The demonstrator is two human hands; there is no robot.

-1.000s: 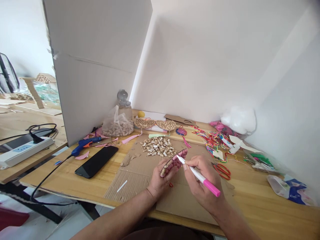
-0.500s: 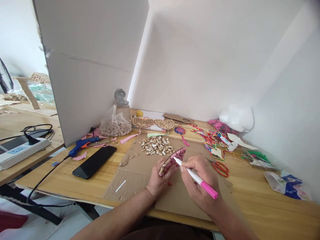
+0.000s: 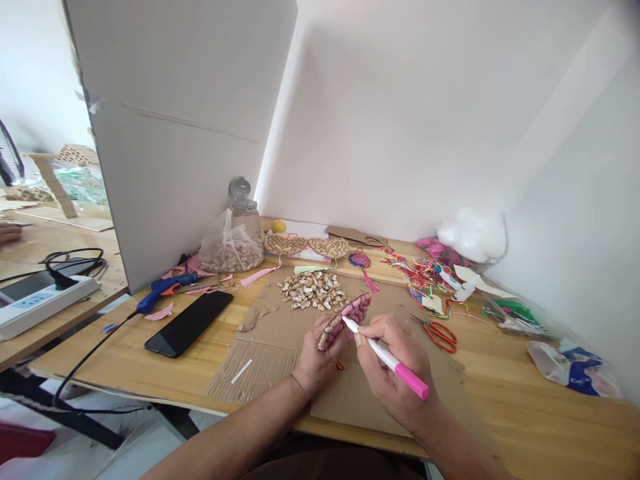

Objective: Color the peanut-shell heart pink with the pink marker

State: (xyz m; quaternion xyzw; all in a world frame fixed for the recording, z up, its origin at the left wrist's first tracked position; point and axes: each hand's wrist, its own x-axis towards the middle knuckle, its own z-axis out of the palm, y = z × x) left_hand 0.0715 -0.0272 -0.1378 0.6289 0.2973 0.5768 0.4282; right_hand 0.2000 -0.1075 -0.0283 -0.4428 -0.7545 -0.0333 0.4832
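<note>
A piece covered in pink-coloured shells (image 3: 353, 316) is tilted up in my left hand (image 3: 315, 363), whose fingers close round its lower end. A small red loop (image 3: 340, 366) hangs below it. My right hand (image 3: 395, 363) grips a white marker with a pink end (image 3: 387, 358), its tip at the pink surface. Just behind the piece lies a heap of shells (image 3: 313, 291) on the cardboard (image 3: 270, 357).
A phone (image 3: 190, 324) and a blue glue gun (image 3: 163, 292) lie left. Red-handled scissors (image 3: 441, 336), tangled coloured cords (image 3: 425, 277) and plastic packs (image 3: 575, 367) are on the right. Behind stand a bag of shells (image 3: 233, 250) and shell-covered pieces (image 3: 329, 249). Another person's hand (image 3: 10, 232) shows far left.
My right hand and the marker have shifted slightly left, the tip moving along the pink surface. Another person's hand has appeared at the far left edge.
</note>
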